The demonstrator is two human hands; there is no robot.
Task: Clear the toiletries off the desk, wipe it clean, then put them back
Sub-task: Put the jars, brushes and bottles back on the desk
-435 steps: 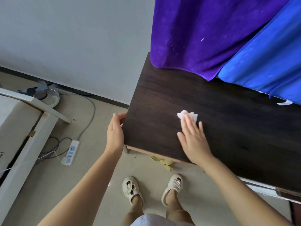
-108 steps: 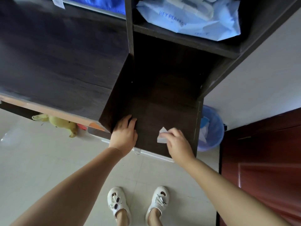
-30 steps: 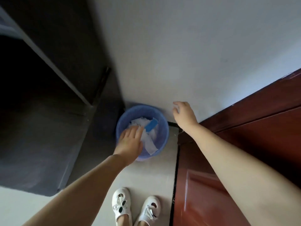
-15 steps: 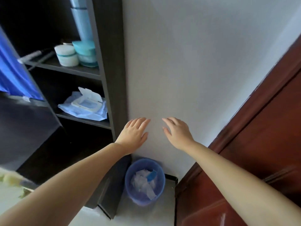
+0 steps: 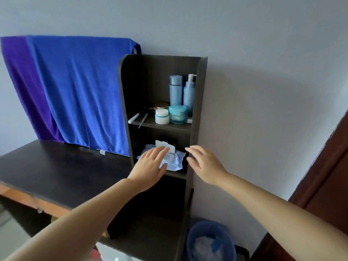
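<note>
A: What do we have at the fingers?

B: Our left hand (image 5: 150, 165) is spread flat, fingers loose and holding nothing, its tips over the wet-wipes pack (image 5: 170, 159). Whether they touch it we cannot tell. Our right hand (image 5: 204, 163) is open too, empty, fingers curled a little, just right of the pack at the front edge of the shelf unit (image 5: 198, 102).

A: And the pack?

B: It lies on the middle shelf under our left fingertips, its white flap standing open.

A: Above the fingers?

B: The upper shelf holds the toiletries. We count two tall pale blue bottles (image 5: 176, 90), one with a pump top, at the back right. In front stand two low jars, a white one (image 5: 162, 116) and a teal one (image 5: 177, 114), touching. Behind them is one gold-rimmed tin (image 5: 161, 105). Left of the jars lie two thin sticks (image 5: 136, 117).

A: Farther out?

B: Left of our hands the dark desk (image 5: 62, 170) is bare, with one blue and purple cloth (image 5: 75, 91) hanging behind it. Below our right hand, on the floor, one blue bin (image 5: 211, 242) holds crumpled white paper.
</note>
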